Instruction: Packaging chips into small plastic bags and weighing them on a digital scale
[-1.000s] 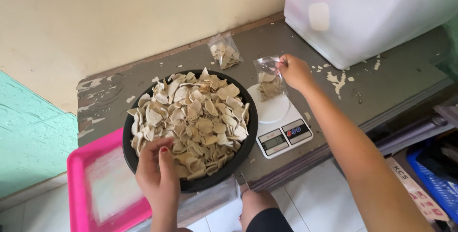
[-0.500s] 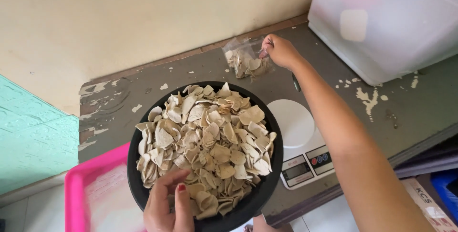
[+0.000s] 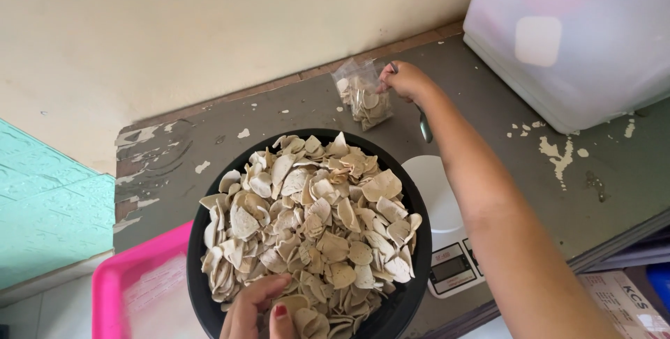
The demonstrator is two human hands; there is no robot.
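Head view: nearest us, the left hand (image 3: 257, 310) dips into the black bowl (image 3: 405, 290), fingers curled loosely over the chips (image 3: 314, 220) at the near rim, gripping nothing I can make out. Those chips look thin, dry and brittle, so a soft scoop suits them better than a squeeze. Pink tray (image 3: 115, 297) sits just left, scale (image 3: 447, 241) just right, half under the forearm. Further out, the right hand (image 3: 405, 81) pinches the neck of a small clear bag (image 3: 363, 95) of chips standing on the bench (image 3: 279, 112) near the wall. Light, crinkly, slippery plastic; the gathered top is the sensible hold. Open bench lies to the left; the white tub (image 3: 579, 39) crowds the right.
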